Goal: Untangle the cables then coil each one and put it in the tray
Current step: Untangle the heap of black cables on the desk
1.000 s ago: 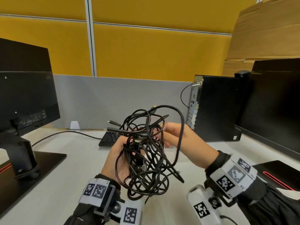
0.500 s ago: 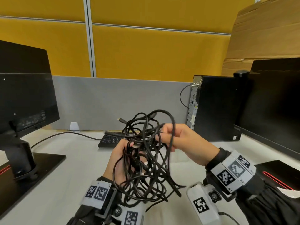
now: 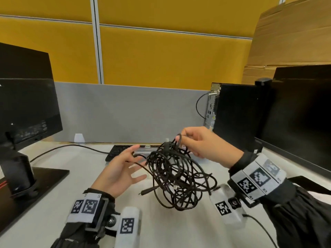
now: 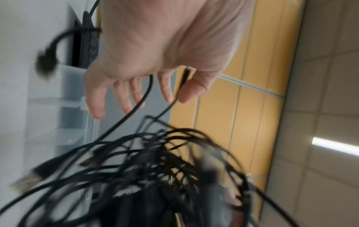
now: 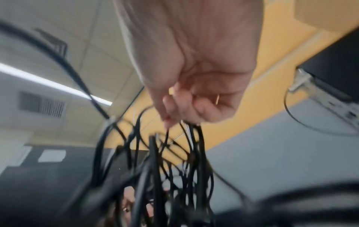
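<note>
Released by the spread left hand, cable tangle hangs from the pinching right hand

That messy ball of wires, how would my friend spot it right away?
Look above the white desk, between two black monitors. The right hand pinches the top of the tangle of black cables, which dangles in the air beside the open left hand. It alone is a knotted clump, unlike the single cable lying flat on the desk.
</note>
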A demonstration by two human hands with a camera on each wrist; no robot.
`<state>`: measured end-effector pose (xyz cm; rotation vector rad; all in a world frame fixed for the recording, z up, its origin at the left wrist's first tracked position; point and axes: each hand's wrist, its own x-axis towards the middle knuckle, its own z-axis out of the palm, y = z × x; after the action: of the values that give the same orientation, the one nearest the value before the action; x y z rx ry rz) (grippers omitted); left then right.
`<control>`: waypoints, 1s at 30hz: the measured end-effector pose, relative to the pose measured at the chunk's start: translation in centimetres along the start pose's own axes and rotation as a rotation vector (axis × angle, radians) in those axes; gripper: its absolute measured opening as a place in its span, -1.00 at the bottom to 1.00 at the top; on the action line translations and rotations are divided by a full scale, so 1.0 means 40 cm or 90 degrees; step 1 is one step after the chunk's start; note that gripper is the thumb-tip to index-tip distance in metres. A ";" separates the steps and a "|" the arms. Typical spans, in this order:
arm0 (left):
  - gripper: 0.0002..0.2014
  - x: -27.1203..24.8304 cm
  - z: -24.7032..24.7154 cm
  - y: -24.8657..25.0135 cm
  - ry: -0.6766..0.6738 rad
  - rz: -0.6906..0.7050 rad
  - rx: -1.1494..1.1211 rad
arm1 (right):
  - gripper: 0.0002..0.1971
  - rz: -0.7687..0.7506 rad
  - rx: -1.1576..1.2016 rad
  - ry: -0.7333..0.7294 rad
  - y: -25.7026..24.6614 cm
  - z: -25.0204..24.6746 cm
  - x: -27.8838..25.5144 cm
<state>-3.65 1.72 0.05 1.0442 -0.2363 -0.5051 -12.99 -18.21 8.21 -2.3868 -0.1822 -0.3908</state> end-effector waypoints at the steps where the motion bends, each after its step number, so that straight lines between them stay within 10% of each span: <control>1: -0.66 0.001 -0.004 0.008 0.024 0.006 -0.005 | -0.74 -0.005 -0.070 -0.038 -0.001 0.000 0.006; 6: -0.68 -0.023 0.025 0.026 0.065 0.124 0.177 | -0.72 -0.005 -0.240 -0.120 -0.019 0.029 0.027; 11: -0.30 -0.035 0.055 -0.008 -0.144 0.154 0.379 | -0.73 -0.024 -0.258 -0.175 -0.040 0.077 0.050; 21: -0.57 -0.017 0.018 -0.031 -0.234 0.048 0.434 | -0.83 -0.008 0.436 -0.119 0.028 0.016 0.012; 23: -0.64 -0.012 0.022 -0.041 -0.214 0.075 0.487 | -0.82 0.011 0.310 -0.139 0.039 0.008 -0.005; 27: -0.71 0.003 0.026 -0.062 -0.169 0.098 0.515 | -0.81 -0.117 -0.397 -0.174 0.010 0.008 -0.020; 30: -0.73 0.006 0.023 -0.060 -0.146 0.127 0.485 | -0.75 -0.178 -0.278 -0.178 -0.012 0.014 -0.023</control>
<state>-4.50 -0.07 -1.61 1.6797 -0.7702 -0.3530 -13.84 -17.51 7.82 -2.8518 -0.6195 -0.2385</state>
